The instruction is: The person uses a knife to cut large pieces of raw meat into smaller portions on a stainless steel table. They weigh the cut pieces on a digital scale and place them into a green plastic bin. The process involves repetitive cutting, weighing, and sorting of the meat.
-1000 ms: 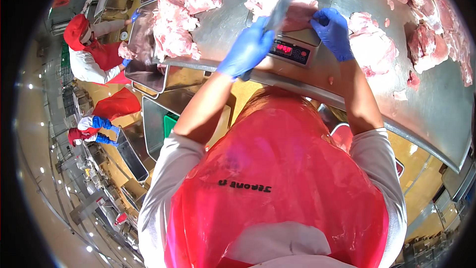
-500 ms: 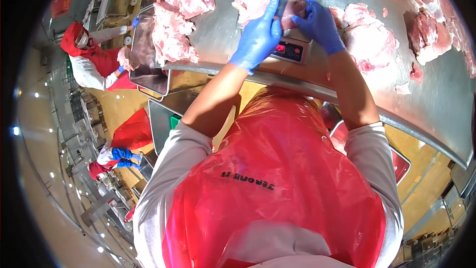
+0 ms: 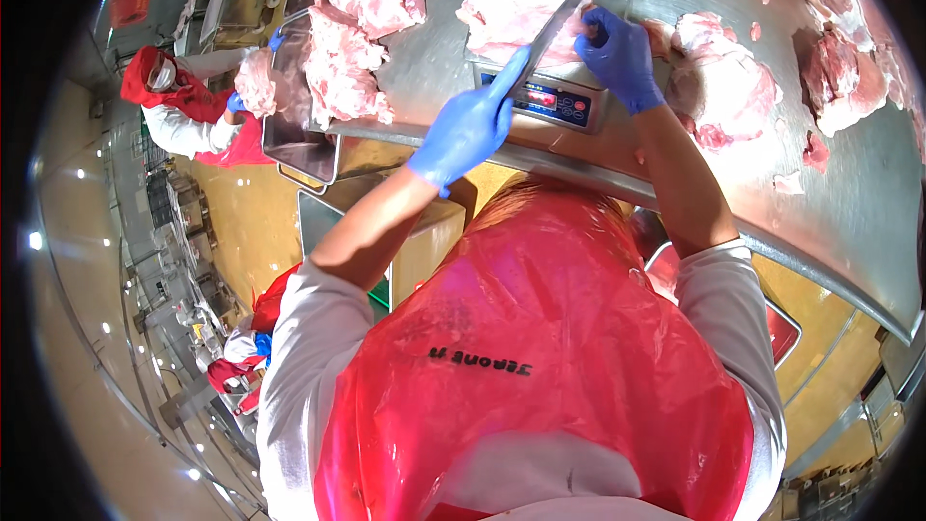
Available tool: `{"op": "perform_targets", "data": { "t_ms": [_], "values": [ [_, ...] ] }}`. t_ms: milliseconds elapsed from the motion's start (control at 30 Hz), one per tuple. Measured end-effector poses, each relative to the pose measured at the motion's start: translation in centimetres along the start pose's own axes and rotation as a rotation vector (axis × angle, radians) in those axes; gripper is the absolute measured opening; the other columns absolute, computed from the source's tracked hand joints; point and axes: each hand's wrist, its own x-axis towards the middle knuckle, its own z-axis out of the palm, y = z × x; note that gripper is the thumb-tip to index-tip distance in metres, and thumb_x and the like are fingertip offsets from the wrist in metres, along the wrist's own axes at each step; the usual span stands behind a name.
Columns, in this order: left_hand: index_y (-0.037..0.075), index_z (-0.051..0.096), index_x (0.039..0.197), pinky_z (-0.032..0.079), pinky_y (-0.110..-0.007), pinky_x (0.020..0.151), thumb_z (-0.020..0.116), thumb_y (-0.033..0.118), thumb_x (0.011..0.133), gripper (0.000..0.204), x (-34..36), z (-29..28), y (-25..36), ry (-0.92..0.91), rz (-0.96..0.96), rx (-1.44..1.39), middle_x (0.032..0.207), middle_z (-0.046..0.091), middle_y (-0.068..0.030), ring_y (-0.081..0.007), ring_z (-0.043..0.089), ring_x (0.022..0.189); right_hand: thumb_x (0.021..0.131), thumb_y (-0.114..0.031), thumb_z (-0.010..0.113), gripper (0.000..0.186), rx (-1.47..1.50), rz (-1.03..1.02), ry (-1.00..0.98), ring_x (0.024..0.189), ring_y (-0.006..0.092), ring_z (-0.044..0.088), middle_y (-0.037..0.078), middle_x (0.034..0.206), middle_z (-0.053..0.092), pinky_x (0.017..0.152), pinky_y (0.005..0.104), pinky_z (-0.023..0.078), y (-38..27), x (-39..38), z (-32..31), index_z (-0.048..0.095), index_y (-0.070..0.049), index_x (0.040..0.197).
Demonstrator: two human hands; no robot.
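Note:
My gloved left hand (image 3: 468,130) is closed round the handle of a knife (image 3: 558,31), one finger stretched along it. Its long blade slants up and to the right, over a slab of raw pale-pink meat (image 3: 506,5). That slab lies on a digital scale (image 3: 552,104) with a lit red display, on the steel table. At the slab's right edge is my gloved right hand (image 3: 622,60), fingers curled in a pinch. What is between its fingertips, if anything, I cannot make out. Another large meat piece (image 3: 723,82) lies right of that hand.
More meat (image 3: 347,68) lies at the table's left, beside a metal tray (image 3: 299,140). Further cuts (image 3: 844,77) and small scraps cover the right side. The steel table's edge (image 3: 579,169) runs before me. A co-worker (image 3: 188,101) at left holds meat over the tray.
My left hand has drawn back down and left with the knife, the blade now tilting further right. My right hand has moved slightly down, its fingers more curled. The co-worker's meat has shifted up.

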Motion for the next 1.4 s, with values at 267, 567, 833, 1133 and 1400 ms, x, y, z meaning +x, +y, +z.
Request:
{"op": "perform_targets", "data": {
  "t_ms": [267,567,833,1133,1400],
  "values": [
    [0.018,0.024,0.152,0.048,-0.051,0.068,0.052,0.009,0.091,0.068,7.5,2.0,0.1,0.057,0.068,-0.059,0.084,0.063,-0.0277,-0.0454,0.062,0.076,0.074,-0.018,0.070,0.026,-0.029,-0.090,0.039,0.077,0.0292,0.069,0.016,0.084,0.069,0.069,0.0376,0.054,1.2,0.6,-0.6,0.067,-0.004,0.096],
    [0.020,0.021,0.153,0.047,-0.052,0.063,0.051,0.007,0.091,0.070,0.7,0.6,-2.2,-0.202,0.005,-0.005,0.083,0.061,-0.0282,-0.0458,0.061,0.071,0.074,-0.013,0.074,0.025,0.017,-0.122,-0.036,0.072,0.0211,0.069,0.012,0.088,0.070,0.066,0.0302,0.055,0.4,-1.7,-0.7,0.068,-0.004,0.097],
    [0.025,0.022,0.152,0.047,-0.052,0.062,0.050,0.010,0.090,0.069,6.0,2.2,-2.6,-0.117,0.181,0.085,0.084,0.062,-0.0259,-0.0446,0.061,0.071,0.072,-0.012,0.074,0.020,-0.025,0.002,0.227,0.069,0.0175,0.067,0.007,0.080,0.070,0.066,0.0314,0.054,1.1,-1.2,-2.1,0.069,-0.007,0.090],
    [0.028,0.030,0.150,0.049,-0.049,0.068,0.050,0.017,0.093,0.061,2.0,-2.4,-8.2,-0.207,0.222,-0.061,0.086,0.063,-0.0241,-0.0420,0.062,0.075,0.078,0.004,0.073,0.016,0.220,-0.021,0.530,0.063,0.0007,0.043,-0.008,0.074,0.053,0.057,0.0158,0.037,3.8,0.1,-12.4,0.067,-0.003,0.091],
    [0.006,0.026,0.152,0.052,-0.026,0.066,0.077,0.012,0.082,0.086,1.1,-3.9,-10.2,0.396,0.045,-0.422,0.087,0.067,-0.0067,-0.0059,0.058,0.070,0.084,-0.008,0.073,0.035,-0.329,0.301,0.170,0.078,0.0086,0.055,0.001,0.092,0.063,0.071,0.0240,0.049,6.5,-4.4,-19.3,0.066,-0.012,0.118]
  ]
}}
